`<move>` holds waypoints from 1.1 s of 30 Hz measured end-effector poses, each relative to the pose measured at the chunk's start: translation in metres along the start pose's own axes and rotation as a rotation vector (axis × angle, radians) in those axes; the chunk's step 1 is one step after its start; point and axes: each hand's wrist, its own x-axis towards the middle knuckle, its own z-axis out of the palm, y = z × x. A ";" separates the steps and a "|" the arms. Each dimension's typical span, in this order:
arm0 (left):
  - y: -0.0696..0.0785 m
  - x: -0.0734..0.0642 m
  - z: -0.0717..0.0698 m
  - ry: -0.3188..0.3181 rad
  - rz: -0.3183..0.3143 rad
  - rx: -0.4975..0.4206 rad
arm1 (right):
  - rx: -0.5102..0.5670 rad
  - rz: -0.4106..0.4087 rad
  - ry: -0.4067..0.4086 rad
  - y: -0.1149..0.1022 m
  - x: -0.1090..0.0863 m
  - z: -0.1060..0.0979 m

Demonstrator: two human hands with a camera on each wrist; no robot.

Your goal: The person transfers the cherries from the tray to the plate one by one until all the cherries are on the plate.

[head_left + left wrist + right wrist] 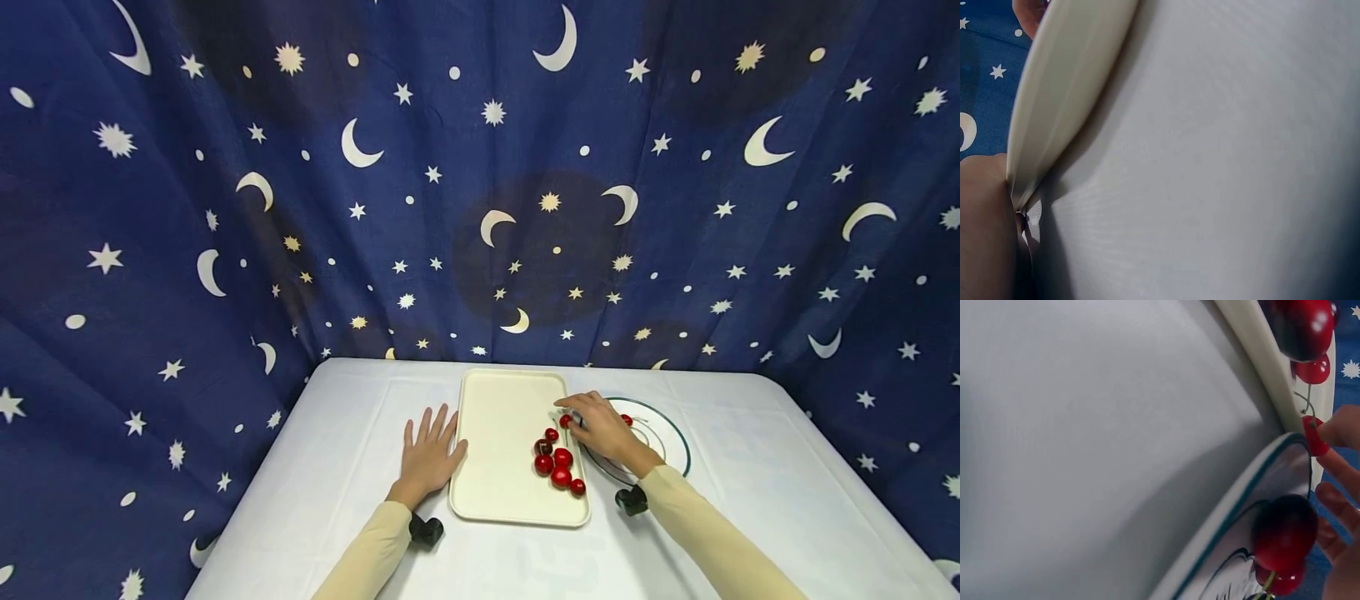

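Note:
My right hand reaches over the right edge of a cream tray. Between its thumb and fingers it pinches a red cherry with a green stem, close over the tray's rim. Several other cherries, bright red and one darker, lie in a cluster on the tray's right half. My left hand lies with fingers spread at the tray's left edge, the thumb over the rim. In the left wrist view, part of that hand shows beside the tray's side.
Right of the tray stands a white plate with a dark green rim, partly under my right forearm. Cherries lie on it. A white cloth covers the table, and a navy curtain with moons and stars hangs behind.

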 end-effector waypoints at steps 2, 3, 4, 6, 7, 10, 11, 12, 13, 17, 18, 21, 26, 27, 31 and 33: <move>0.002 0.000 -0.003 -0.004 -0.008 0.004 | -0.013 -0.005 -0.028 0.000 0.001 0.000; 0.002 0.000 -0.004 -0.011 -0.012 0.007 | -0.020 -0.005 -0.040 0.000 0.002 0.000; 0.003 0.000 -0.006 -0.011 -0.011 0.007 | -0.024 -0.003 -0.052 0.000 0.002 0.001; 0.005 -0.001 -0.009 -0.026 -0.016 0.007 | -0.037 0.000 -0.073 -0.001 0.002 0.001; 0.005 -0.002 -0.008 -0.023 -0.014 0.006 | -0.036 -0.002 -0.080 -0.001 0.001 0.001; 0.004 -0.003 -0.006 -0.027 -0.015 0.001 | -0.034 0.000 -0.095 -0.002 -0.001 0.001; 0.003 -0.003 -0.004 -0.031 -0.017 0.003 | -0.034 0.002 -0.099 -0.002 -0.002 0.002; 0.001 -0.003 -0.002 -0.029 -0.018 0.001 | -0.037 -0.001 -0.098 -0.002 -0.002 0.002; 0.000 -0.003 0.000 -0.028 -0.018 0.003 | -0.035 0.001 -0.099 -0.002 -0.003 0.003; -0.004 -0.002 0.006 -0.009 -0.013 0.007 | -0.052 0.006 -0.078 -0.003 -0.004 0.006; -0.004 -0.002 0.007 -0.004 -0.011 0.004 | -0.056 0.006 -0.073 -0.003 -0.004 0.006; -0.004 -0.001 0.007 0.000 -0.012 0.009 | -0.051 0.008 -0.065 -0.003 -0.003 0.006; -0.003 0.000 0.006 0.003 -0.009 0.012 | -0.050 0.001 -0.024 -0.002 -0.001 0.002; -0.003 0.000 0.006 0.005 -0.008 0.011 | -0.046 0.002 -0.011 -0.002 0.000 0.001; -0.001 -0.001 0.003 0.014 -0.003 0.007 | -0.045 0.013 0.026 -0.001 0.002 -0.004; 0.000 -0.001 0.000 0.020 0.004 -0.006 | -0.055 0.024 0.027 -0.001 0.002 -0.006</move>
